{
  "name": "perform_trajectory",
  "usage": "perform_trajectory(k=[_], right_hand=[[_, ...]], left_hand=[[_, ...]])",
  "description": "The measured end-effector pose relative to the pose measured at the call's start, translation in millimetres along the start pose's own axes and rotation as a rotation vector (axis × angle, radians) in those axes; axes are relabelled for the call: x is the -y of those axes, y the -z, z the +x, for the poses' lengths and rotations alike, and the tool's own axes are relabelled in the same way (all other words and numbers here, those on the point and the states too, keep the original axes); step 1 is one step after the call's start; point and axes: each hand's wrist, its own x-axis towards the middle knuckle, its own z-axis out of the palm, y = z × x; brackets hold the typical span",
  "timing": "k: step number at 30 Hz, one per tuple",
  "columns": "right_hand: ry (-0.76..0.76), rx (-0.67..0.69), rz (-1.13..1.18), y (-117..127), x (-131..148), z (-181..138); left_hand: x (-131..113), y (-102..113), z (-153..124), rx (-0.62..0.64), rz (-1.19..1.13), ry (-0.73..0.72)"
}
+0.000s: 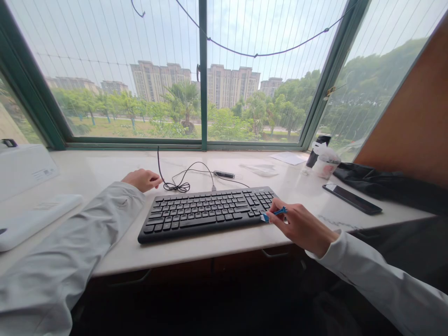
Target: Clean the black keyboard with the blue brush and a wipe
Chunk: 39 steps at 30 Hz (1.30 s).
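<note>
Head view: R hand (303, 227) is nearest, fingers pinched on a small blue tool (278, 213) w/ its tip at the black keyboard (206, 212)'s front-right corner. L hand (142, 179) lies loosely curled & empty on the desk (105, 168), beside the coiled cable (178, 185). IMO brace the keyboard w/ it & keep the tool low, light.

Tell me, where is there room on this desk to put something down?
Bare desk lies behind the left hand, between the white box and the window frame. Another sits between the keyboard and the phone, beyond the right hand holding a blue tool. It is crowded behind the keyboard, around the coiled cable, and in the right corner by the bagged cup.
</note>
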Motion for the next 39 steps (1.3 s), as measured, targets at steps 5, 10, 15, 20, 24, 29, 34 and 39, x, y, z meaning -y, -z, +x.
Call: perform_trajectory(k=[5, 10, 15, 20, 24, 29, 34, 39], right_hand=[[-0.018, -0.026, 0.012, 5.5, 3.0, -2.8], [0.002, -0.113, -0.003, 4.7, 6.8, 10.1], [0.053, -0.140, -0.035, -6.2, 7.8, 33.9], [0.067, -0.123, -0.027, -17.4, 1.3, 46.8], [0.070, -0.092, -0.013, -21.3, -1.3, 42.9], [0.060, -0.057, 0.011, -18.4, 4.8, 27.8], [0.047, -0.038, 0.015, -15.6, 9.1, 14.3], [0.055, -0.039, 0.023, -14.3, 10.9, 5.9]], left_hand=[[0.8, -0.4, 0.9, 0.016, -0.004, 0.002], [-0.2, 0.4, 0.3, 0.020, 0.011, 0.006], [-3.6, 2.6, -2.5, 0.014, 0.015, 0.008], [-6.2, 4.5, -4.1, 0.006, 0.007, 0.007], [-5.3, 4.1, -3.5, 0.001, -0.001, -0.003], [-3.5, 3.2, -2.3, 0.010, -0.004, 0.005], [-4.0, 3.2, -2.6, 0.016, 0.006, -0.001], [-5.2, 3.8, -3.6, 0.012, 0.012, -0.001]])
